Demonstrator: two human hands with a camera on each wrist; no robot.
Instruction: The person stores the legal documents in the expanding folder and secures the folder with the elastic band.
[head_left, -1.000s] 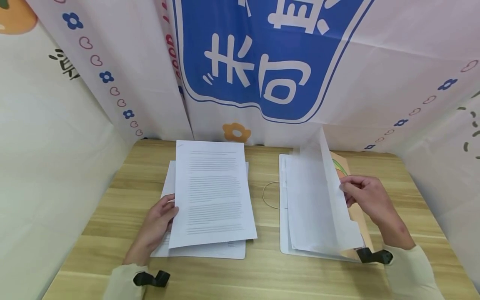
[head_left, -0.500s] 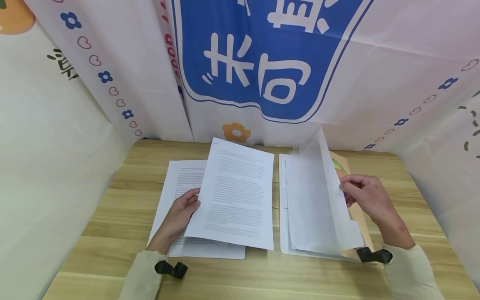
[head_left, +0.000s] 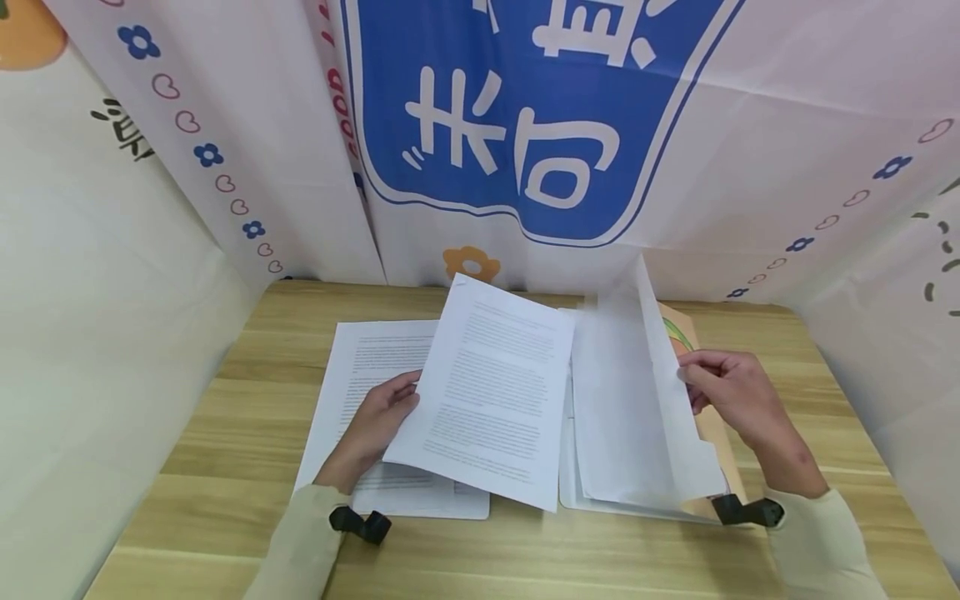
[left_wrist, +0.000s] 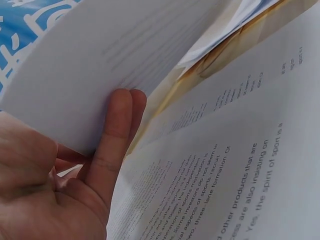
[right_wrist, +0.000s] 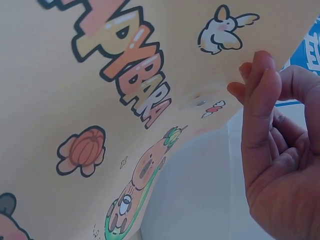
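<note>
In the head view my left hand [head_left: 378,425] pinches a printed sheet of paper [head_left: 487,392] by its left edge, thumb on top. The paper is raised and tilted, its right side overlapping the left edge of an opened document folder [head_left: 567,479]. My right hand [head_left: 731,396] pinches the edge of the folder's raised white flap [head_left: 675,417]. Seen from the right wrist, the flap's outer face [right_wrist: 125,165] is tan with cartoon animals and lettering. White paper or lining [head_left: 618,400] shows inside the folder; I cannot tell which.
More printed papers [head_left: 382,354] lie on the wooden table [head_left: 225,408], partly under the raised sheet and left forearm. A white cloth with a blue printed sign [head_left: 480,183] hangs behind the table; white cloth walls stand at both sides.
My left hand has carried the printed sheet rightward from above the papers to the folder's edge, turning it clockwise. More of the papers beneath shows. My right hand and the flap stay put.
</note>
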